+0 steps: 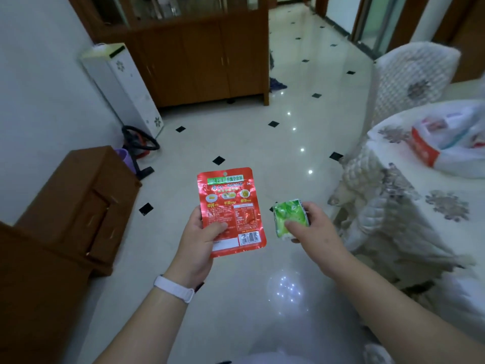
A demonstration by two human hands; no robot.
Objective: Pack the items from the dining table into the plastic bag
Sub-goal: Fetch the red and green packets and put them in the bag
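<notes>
My left hand (199, 243) grips a flat red foil packet (231, 203) by its lower left corner, thumb on its printed back, held upright over the floor. My right hand (315, 229) pinches a small green and white packet (288, 216), thumb pressed on its front. Both hands hover left of the dining table (409, 206), which is covered by a white floral cloth. On the table at the right lies a white plastic bag (456, 143) with red printing, crumpled and with things inside it.
A covered chair (409, 80) stands behind the table. A brown cabinet (199, 59) lines the back wall, a low brown cabinet (73, 206) sits at the left, with a white appliance (126, 90) and a hose on the floor. Glossy tiled floor lies below the hands.
</notes>
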